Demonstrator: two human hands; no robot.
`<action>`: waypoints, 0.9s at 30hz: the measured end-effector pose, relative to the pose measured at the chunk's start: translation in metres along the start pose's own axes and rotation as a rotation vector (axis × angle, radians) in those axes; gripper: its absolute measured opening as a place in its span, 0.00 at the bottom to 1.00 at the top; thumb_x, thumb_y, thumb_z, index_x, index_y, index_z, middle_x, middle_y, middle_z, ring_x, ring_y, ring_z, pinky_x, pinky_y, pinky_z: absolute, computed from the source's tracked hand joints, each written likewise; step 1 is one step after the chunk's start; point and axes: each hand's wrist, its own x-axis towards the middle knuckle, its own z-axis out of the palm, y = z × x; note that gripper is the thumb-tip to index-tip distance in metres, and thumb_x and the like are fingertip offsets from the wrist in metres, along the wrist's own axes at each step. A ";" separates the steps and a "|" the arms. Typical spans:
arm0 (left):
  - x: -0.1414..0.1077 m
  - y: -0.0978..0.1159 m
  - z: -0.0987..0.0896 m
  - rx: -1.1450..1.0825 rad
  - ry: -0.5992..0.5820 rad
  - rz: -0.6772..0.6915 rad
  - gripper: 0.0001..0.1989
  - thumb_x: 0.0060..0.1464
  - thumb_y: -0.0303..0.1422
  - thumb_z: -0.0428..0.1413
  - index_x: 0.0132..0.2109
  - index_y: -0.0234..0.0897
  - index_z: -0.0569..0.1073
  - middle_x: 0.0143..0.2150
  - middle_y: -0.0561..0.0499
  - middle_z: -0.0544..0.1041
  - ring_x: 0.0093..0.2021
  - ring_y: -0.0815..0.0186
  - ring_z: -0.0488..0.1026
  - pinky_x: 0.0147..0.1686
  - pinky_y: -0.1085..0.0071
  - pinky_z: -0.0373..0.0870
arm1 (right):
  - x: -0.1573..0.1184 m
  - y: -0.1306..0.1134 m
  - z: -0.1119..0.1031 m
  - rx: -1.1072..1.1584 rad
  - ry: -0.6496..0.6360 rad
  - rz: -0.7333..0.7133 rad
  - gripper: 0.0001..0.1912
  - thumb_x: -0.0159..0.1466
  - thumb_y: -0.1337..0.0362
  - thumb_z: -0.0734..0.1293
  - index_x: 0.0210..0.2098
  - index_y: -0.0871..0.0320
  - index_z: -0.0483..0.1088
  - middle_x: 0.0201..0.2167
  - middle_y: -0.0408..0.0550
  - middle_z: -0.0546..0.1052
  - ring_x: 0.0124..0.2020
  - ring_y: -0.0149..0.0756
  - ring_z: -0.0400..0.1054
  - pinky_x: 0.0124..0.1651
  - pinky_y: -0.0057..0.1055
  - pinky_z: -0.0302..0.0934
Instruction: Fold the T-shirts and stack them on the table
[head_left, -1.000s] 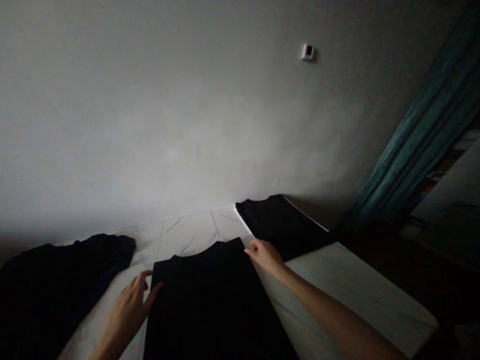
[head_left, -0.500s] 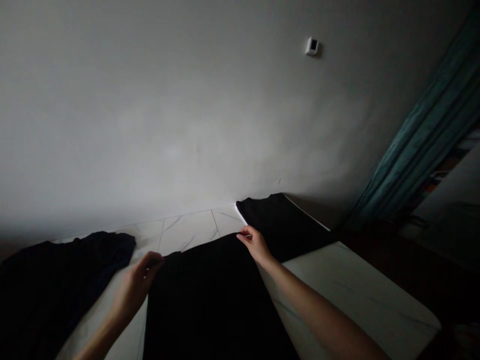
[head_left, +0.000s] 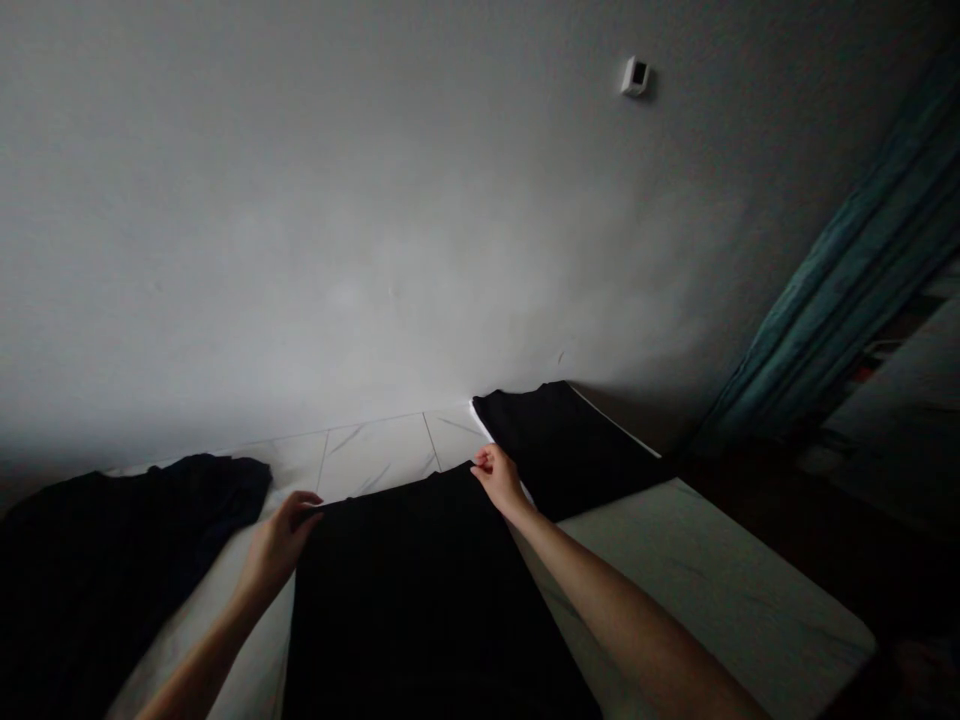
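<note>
A black cloth garment spreads over the light marbled table towards me, its far edge nearly straight. At the far left corner of that edge, my left hand pinches the fabric. My right hand is closed on the far right corner, fingertips together. The garment's exact kind is hard to make out in the dim light, and its near end runs out of view. Just beyond my right hand lies another folded black cloth with a white edge.
A crumpled dark garment lies at the left on the marbled table. Behind the table rises a grey wall with a small white device. A teal curtain hangs at the right.
Both hands have shifted slightly, the left a little up and left. The garment's far edge looks straighter and more taut. The view has tilted a little.
</note>
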 end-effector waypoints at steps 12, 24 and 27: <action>-0.061 0.033 0.070 0.616 0.008 0.476 0.25 0.62 0.41 0.47 0.65 0.45 0.64 0.69 0.44 0.61 0.69 0.46 0.55 0.62 0.44 0.57 | -0.045 -0.031 0.013 -0.539 -0.409 -0.310 0.33 0.70 0.52 0.58 0.69 0.62 0.53 0.71 0.60 0.47 0.71 0.50 0.40 0.70 0.51 0.40; -0.173 0.056 0.067 0.588 -0.161 0.764 0.34 0.62 0.48 0.47 0.71 0.52 0.45 0.72 0.46 0.55 0.68 0.46 0.56 0.62 0.38 0.54 | -0.159 -0.063 -0.033 -0.428 -0.591 -0.374 0.35 0.69 0.45 0.58 0.70 0.53 0.51 0.71 0.54 0.48 0.72 0.50 0.40 0.70 0.56 0.33; -0.193 0.047 0.065 0.582 -0.133 0.779 0.35 0.61 0.49 0.48 0.71 0.51 0.46 0.71 0.46 0.56 0.69 0.45 0.55 0.64 0.40 0.52 | -0.181 -0.071 -0.051 -0.410 -0.560 -0.296 0.36 0.69 0.46 0.58 0.70 0.58 0.51 0.71 0.58 0.46 0.72 0.52 0.38 0.70 0.56 0.33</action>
